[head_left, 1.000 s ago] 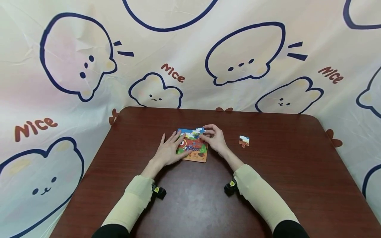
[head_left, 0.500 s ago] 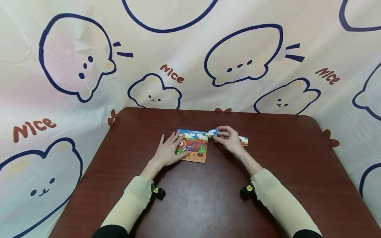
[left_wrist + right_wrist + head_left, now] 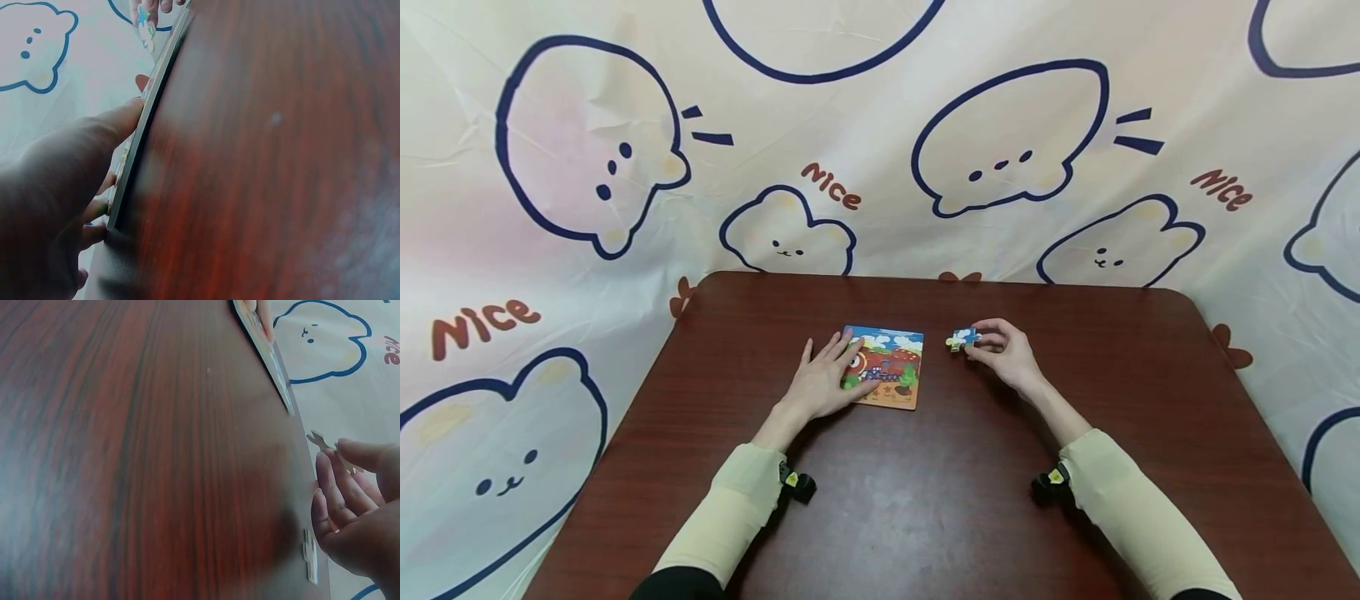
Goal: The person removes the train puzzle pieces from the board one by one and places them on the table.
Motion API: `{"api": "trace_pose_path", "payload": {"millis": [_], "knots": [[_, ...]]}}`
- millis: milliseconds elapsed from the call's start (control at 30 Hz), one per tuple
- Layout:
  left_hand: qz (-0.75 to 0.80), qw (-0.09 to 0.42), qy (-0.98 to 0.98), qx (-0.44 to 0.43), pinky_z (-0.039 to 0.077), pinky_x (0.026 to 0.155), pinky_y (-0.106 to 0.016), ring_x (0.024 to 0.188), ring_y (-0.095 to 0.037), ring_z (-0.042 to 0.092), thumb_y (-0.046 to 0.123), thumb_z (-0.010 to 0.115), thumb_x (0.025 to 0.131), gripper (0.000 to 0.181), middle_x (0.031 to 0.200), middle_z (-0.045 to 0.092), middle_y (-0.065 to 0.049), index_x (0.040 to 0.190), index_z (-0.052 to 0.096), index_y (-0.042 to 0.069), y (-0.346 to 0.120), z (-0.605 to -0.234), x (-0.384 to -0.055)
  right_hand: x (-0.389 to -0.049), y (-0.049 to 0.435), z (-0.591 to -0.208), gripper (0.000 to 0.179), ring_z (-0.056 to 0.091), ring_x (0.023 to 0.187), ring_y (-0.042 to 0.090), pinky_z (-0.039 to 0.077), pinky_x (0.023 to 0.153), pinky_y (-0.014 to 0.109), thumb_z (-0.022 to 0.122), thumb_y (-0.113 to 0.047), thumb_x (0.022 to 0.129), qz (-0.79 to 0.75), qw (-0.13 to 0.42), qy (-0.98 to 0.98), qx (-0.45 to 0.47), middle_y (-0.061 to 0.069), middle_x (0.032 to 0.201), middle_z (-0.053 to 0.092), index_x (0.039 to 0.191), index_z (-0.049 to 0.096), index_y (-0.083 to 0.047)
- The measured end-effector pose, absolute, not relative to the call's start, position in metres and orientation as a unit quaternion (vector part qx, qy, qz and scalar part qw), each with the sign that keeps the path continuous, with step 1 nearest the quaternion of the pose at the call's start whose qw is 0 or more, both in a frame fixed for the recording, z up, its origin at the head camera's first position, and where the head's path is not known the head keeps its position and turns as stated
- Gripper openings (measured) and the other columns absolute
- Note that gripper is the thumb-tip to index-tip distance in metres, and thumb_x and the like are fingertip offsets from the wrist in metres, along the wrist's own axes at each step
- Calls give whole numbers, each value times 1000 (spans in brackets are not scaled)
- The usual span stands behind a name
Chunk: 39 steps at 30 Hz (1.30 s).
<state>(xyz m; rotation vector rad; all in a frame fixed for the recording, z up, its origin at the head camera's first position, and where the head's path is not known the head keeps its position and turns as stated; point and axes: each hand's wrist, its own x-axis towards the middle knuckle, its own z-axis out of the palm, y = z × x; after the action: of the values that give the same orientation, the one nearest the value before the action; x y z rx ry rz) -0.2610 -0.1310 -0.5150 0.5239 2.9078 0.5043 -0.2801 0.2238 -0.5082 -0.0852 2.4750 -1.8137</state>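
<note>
My left hand (image 3: 823, 379) lies spread over the left side of a square jigsaw puzzle board (image 3: 897, 343), fingers straight and touching its picture of a red shape, green bushes and blue sky. To the right of the board, my right hand (image 3: 1011, 358) pinches a blue and white jigsaw piece (image 3: 962, 339) between thumb and fingers. The right wrist view has that piece edge-on, held above the table. Another jigsaw piece (image 3: 310, 556) lies on the table below the right hand there; in the head view the hand hides it.
A dark brown wooden table (image 3: 880, 500) with rounded far corners bears everything. Behind it hangs a pale cloth (image 3: 895, 233) with blue-outlined cartoon shapes and "Nice" lettering. Dark wrist cameras (image 3: 800, 486) sit at both cuffs.
My right hand has lifted the blue and white piece off the board's upper right and carried it rightward. It now covers the loose piece in the head view. My left hand stays put.
</note>
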Motion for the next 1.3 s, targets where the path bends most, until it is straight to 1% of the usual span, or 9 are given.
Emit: {"api": "trace_pose_path", "payload": {"millis": [200, 367, 533, 633, 733, 833, 967, 1100, 1300], "knots": [[170, 73, 967, 176, 2, 139, -69, 174, -31, 18, 73, 60, 102, 94, 186, 18, -7, 176, 30, 23, -132, -515, -261, -277, 232, -510, 44, 71, 90, 1, 54, 82, 11, 80, -3, 99, -553, 28, 832, -34, 26, 116, 81, 139, 63, 3], [170, 73, 967, 175, 2, 139, -69, 174, -31, 18, 73, 59, 102, 94, 186, 18, -7, 176, 30, 23, -133, -515, -261, -276, 238, -510, 41, 71, 99, 11, 50, 84, 13, 81, -5, 99, -517, 10, 854, -51, 28, 117, 81, 137, 65, 2], [170, 73, 967, 174, 2, 139, -70, 174, -31, 18, 74, 60, 102, 95, 186, 19, -7, 176, 31, 22, -133, -515, -262, -276, 241, -510, 39, 72, 100, 14, 49, 82, 15, 81, -7, 99, -498, 3, 865, -57, 26, 117, 82, 135, 67, 2], [171, 74, 967, 175, 2, 139, -70, 174, -30, 18, 74, 60, 102, 94, 186, 18, -6, 176, 31, 23, -132, -515, -263, -276, 241, -511, 38, 74, 101, 22, 50, 82, 17, 81, -6, 99, -482, -4, 874, -63, 26, 117, 82, 133, 68, 2], [171, 76, 967, 174, 1, 139, -70, 174, -30, 17, 74, 59, 102, 94, 186, 18, -7, 176, 31, 23, -133, -514, -263, -275, 241, -511, 38, 74, 107, 33, 54, 87, 27, 84, -7, 97, -444, -17, 893, -75, 24, 120, 81, 132, 70, 1], [171, 81, 966, 174, 1, 139, -69, 174, -31, 16, 73, 59, 102, 94, 186, 19, -8, 176, 31, 23, -133, -514, -262, -274, 241, -512, 39, 67, 118, 39, 58, 98, 45, 87, -11, 95, -403, -26, 911, -86, 23, 127, 76, 131, 73, -1], [172, 91, 966, 172, 0, 139, -68, 175, -31, 14, 72, 60, 103, 93, 186, 19, -11, 176, 31, 21, -133, -514, -261, -275, 243, -514, 38, 55, 132, 44, 48, 114, 62, 88, -12, 94, -380, -32, 919, -95, 24, 134, 71, 128, 75, -1], [171, 91, 966, 172, 0, 139, -68, 175, -31, 13, 71, 60, 103, 93, 186, 18, -10, 176, 31, 21, -134, -513, -260, -279, 246, -515, 36, 51, 140, 45, 40, 122, 66, 88, -11, 94, -367, -36, 923, -108, 24, 139, 70, 126, 75, 0], [163, 85, 967, 175, 2, 139, -68, 175, -31, 13, 72, 59, 103, 94, 186, 17, -10, 176, 30, 19, -135, -511, -260, -283, 249, -517, 38, 48, 145, 47, 37, 125, 67, 89, -13, 94, -359, -24, 926, -115, 26, 145, 66, 126, 76, 2]]}}
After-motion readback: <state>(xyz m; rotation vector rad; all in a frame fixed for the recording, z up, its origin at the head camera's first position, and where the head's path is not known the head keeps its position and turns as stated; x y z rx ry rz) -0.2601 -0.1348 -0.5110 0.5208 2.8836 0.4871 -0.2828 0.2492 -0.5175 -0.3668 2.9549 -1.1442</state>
